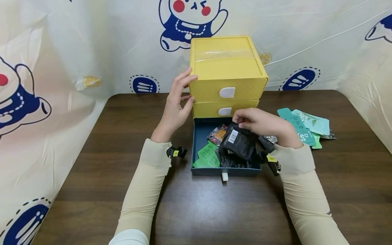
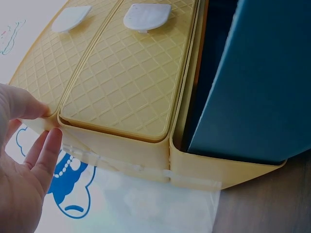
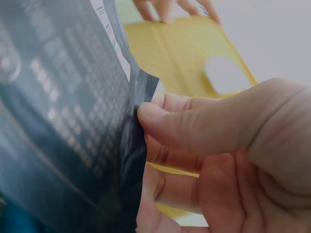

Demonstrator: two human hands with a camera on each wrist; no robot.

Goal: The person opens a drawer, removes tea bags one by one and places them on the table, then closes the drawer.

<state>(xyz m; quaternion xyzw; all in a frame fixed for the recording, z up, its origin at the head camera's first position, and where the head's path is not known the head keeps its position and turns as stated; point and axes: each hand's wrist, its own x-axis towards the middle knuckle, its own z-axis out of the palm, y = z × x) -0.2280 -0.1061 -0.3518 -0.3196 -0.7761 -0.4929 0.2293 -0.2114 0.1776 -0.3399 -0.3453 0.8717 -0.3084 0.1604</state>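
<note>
Between thumb and fingers, my right hand (image 1: pixel 260 121) pinches the edge of a black packet (image 1: pixel 240 140) with a white barcode label. In the right wrist view the packet (image 3: pixel 73 116) shows lines of small pale print. It is tilted above the pulled-out dark blue drawer (image 1: pixel 208 172), the lowest of a yellow drawer box (image 1: pixel 226 64). Green packets (image 1: pixel 209 156), a small colourful packet (image 1: pixel 218 134) and other black packets lie in that drawer. My left hand (image 1: pixel 177 105) rests against the left side of the box, fingers spread and touching its edge.
Right of the box, a pile of teal and green packets (image 1: pixel 301 126) lies on the brown wooden table (image 1: pixel 128 177). Two upper drawers with white tabs (image 1: pixel 227 92) are closed. Behind hangs a white printed sheet (image 1: pixel 122 51).
</note>
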